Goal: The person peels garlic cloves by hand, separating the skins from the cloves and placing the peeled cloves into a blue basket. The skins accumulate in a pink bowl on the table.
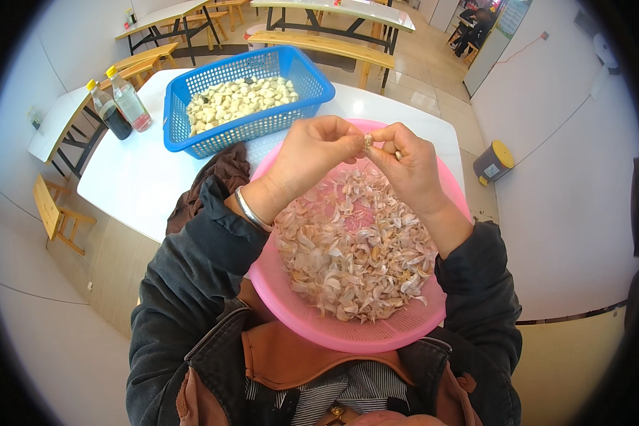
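A small garlic clove is pinched between the fingertips of my left hand and my right hand. A second small pale piece shows among the fingers of my right hand. Both hands are over a round pink plastic mesh basket, which leans from the table's edge towards my lap. Dry garlic skins cover most of its bottom. Behind my left hand stands a blue plastic basket holding many peeled garlic cloves.
A brown cloth lies on the white table beside my left sleeve. Two yellow-capped glass bottles, one with dark liquid and one clear, stand at the far left. A lidded bin is on the floor at right; a person sits far back.
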